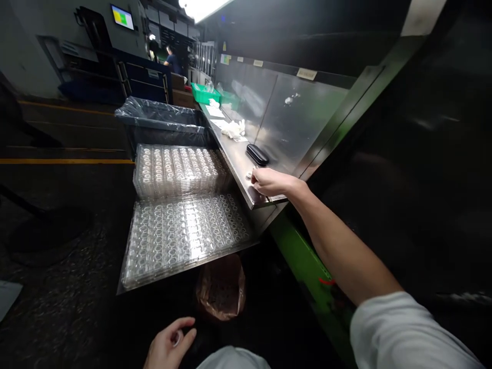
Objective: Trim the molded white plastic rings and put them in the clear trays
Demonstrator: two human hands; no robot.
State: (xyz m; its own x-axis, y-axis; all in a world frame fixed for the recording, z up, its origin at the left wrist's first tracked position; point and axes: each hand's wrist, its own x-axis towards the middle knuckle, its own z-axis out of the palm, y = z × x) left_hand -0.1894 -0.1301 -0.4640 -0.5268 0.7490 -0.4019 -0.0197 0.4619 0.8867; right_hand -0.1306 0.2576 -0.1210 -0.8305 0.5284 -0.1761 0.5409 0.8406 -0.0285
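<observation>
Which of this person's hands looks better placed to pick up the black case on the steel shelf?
Right, probably: the right hand is at the front edge of the steel shelf, close to the black case, while the left hand is low by the body, far below it.

White short-sleeved T-shirt, loose sleeve ending above the elbow, bare right forearm, bare left hand

dark floor with yellow lines, steel wall panels, ceiling light, wall monitor
</observation>
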